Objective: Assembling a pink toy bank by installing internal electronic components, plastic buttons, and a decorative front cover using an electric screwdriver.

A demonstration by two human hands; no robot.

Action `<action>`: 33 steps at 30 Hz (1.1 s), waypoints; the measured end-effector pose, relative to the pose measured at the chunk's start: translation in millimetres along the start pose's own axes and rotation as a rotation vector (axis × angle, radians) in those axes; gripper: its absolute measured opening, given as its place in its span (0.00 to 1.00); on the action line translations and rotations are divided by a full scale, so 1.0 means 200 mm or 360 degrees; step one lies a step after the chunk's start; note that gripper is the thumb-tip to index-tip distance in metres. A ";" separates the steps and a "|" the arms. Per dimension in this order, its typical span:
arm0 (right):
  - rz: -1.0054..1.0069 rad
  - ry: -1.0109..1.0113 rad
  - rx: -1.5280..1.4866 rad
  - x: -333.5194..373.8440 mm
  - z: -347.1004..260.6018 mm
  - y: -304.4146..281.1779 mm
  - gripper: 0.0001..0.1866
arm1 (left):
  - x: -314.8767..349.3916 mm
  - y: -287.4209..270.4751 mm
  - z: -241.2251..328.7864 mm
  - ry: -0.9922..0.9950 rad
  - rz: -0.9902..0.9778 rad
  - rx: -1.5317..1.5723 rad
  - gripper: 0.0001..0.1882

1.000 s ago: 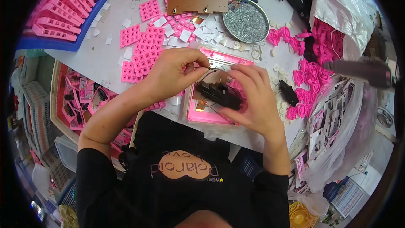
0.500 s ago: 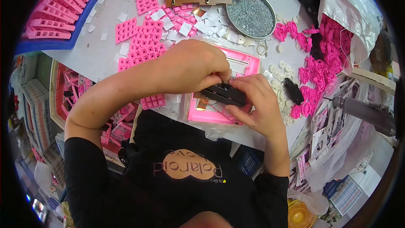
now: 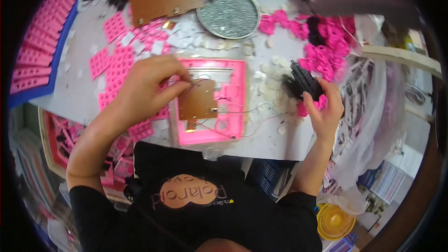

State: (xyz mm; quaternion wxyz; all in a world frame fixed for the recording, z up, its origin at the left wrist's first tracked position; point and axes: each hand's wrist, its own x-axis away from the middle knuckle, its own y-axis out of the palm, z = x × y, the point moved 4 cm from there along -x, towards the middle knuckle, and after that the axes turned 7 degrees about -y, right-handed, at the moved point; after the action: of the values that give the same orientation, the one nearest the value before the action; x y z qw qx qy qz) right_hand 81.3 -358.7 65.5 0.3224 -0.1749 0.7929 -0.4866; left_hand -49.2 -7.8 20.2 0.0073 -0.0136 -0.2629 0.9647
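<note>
A pink plastic casing [image 3: 236, 133] lies on the table before me, with a brown circuit board [image 3: 198, 100] inside it. Thin wires [image 3: 249, 111] trail out of the casing to the right. My left hand [image 3: 156, 86] is above the casing's upper left part, thumb and forefinger pinched on a thin wire. Off to the right, my right hand [image 3: 328, 108] has its fingers closed on a long black plastic part [image 3: 305, 80]. Another dark piece [image 3: 293, 87], blurred, shows just left of that part; whether they touch I cannot tell.
Pink button sheets [image 3: 120, 65] and white paper squares lie left of the casing. Behind it are a round tin of small metal pieces [image 3: 228, 13] and a brown board [image 3: 165, 2]. Pink ring parts [image 3: 326, 51] and white discs [image 3: 270, 86] lie rightward; a blue crate [image 3: 56, 56] stands far left.
The black part was held by both hands over the casing; my right hand has carried it right. My left hand has moved left, uncovering the circuit board. The view has shifted.
</note>
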 end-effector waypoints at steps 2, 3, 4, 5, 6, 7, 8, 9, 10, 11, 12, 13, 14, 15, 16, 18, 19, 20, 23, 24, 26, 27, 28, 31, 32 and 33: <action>-0.0121 0.0129 0.0096 0.04 0.17 -0.02 0.21 | 0.02 0.01 0.00 -0.0004 0.0011 0.0036 0.06; -0.0201 0.0163 0.0100 0.07 0.24 -0.01 0.22 | 0.02 0.01 -0.01 -0.0019 0.0009 0.0047 0.06; -0.0282 0.0195 0.0102 0.07 0.29 -0.02 0.22 | 0.02 0.02 0.00 -0.0058 -0.0003 0.0071 0.06; -0.0280 0.0096 0.0087 0.04 0.30 -0.01 0.21 | 0.02 0.03 -0.01 -0.0105 -0.0009 0.0082 0.06; -0.0206 0.0117 0.0030 0.00 0.30 -0.01 0.20 | 0.01 0.03 -0.01 -0.0156 -0.0017 0.0094 0.06; -0.0133 0.0133 -0.0029 -0.07 0.30 -0.01 0.20 | 0.01 0.02 -0.01 -0.0135 -0.0015 0.0088 0.06; -0.0060 0.0146 -0.0094 -0.14 0.32 0.01 0.19 | 0.01 0.02 -0.01 -0.0118 -0.0009 0.0076 0.06; -0.0010 0.0109 -0.0023 -0.22 0.39 0.08 0.17 | 0.02 0.02 -0.01 -0.0102 -0.0006 0.0058 0.06; 0.0037 0.0086 0.0070 -0.31 0.47 0.13 0.15 | 0.01 0.02 -0.01 -0.0109 -0.0013 0.0070 0.06; 0.0051 0.0098 0.0163 -0.41 0.51 0.18 0.15 | 0.00 0.03 0.00 -0.0117 -0.0011 0.0072 0.06; 0.0064 0.0102 0.0248 -0.51 0.53 0.25 0.14 | 0.00 0.02 0.01 -0.0133 0.0000 0.0071 0.06; 0.0014 0.0193 0.0522 -0.59 0.55 0.30 0.14 | -0.01 0.02 0.01 -0.0146 -0.0008 0.0078 0.06; -0.0039 0.0274 0.0782 -0.66 0.55 0.36 0.15 | 0.00 0.02 0.01 -0.0173 -0.0004 0.0079 0.06; -0.0095 0.0371 0.0851 -0.72 0.55 0.40 0.16 | 0.00 0.02 0.01 -0.0203 -0.0006 0.0081 0.06; -0.0152 0.0471 0.0923 -0.77 0.55 0.41 0.18 | 0.00 0.02 0.01 -0.0185 0.0001 0.0079 0.06; -0.0199 0.0556 0.0939 -0.80 0.55 0.43 0.20 | 0.01 0.01 0.02 -0.0163 0.0026 0.0077 0.06; -0.0184 0.0557 0.0891 -0.79 0.58 0.42 0.20 | 0.01 0.02 0.02 -0.0144 0.0036 0.0076 0.06; -0.0168 0.0558 0.0845 -0.77 0.63 0.40 0.21 | 0.01 0.02 0.02 -0.0123 0.0045 0.0076 0.06; 0.0287 -0.0647 0.1135 -0.56 0.65 0.23 0.04 | 0.01 0.02 0.02 -0.0084 0.0039 0.0097 0.06; 0.0419 -0.0072 0.0330 -0.46 0.65 0.14 0.05 | 0.02 0.03 0.02 -0.0078 0.0033 0.0105 0.06; 0.0548 0.0762 -0.0749 -0.21 0.56 0.05 0.08 | 0.03 0.04 0.01 -0.0160 0.0035 0.0136 0.05; 0.0576 0.1014 -0.1025 -0.11 0.49 0.01 0.10 | 0.03 0.04 0.01 -0.0199 0.0036 0.0146 0.05; 0.0569 0.1086 -0.1303 0.01 0.46 -0.04 0.12 | 0.03 0.04 0.02 -0.0173 0.0043 0.0151 0.05; 0.0528 0.1113 -0.1728 0.28 0.36 -0.09 0.16 | 0.03 0.05 0.01 -0.0174 0.0065 0.0129 0.06; 0.0517 0.1084 -0.1795 0.34 0.31 -0.09 0.18 | 0.04 0.06 0.01 -0.0172 0.0070 0.0140 0.05; 0.0562 0.0917 -0.1565 0.35 0.25 -0.11 0.19 | 0.04 0.06 0.01 -0.0173 0.0077 0.0144 0.05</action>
State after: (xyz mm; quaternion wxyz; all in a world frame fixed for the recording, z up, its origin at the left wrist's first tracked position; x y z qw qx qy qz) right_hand 63.7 -443.0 44.3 0.0516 -0.0301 0.9978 -0.0293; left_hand -56.9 -18.5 15.2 -0.0297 0.0328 -0.2188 0.9748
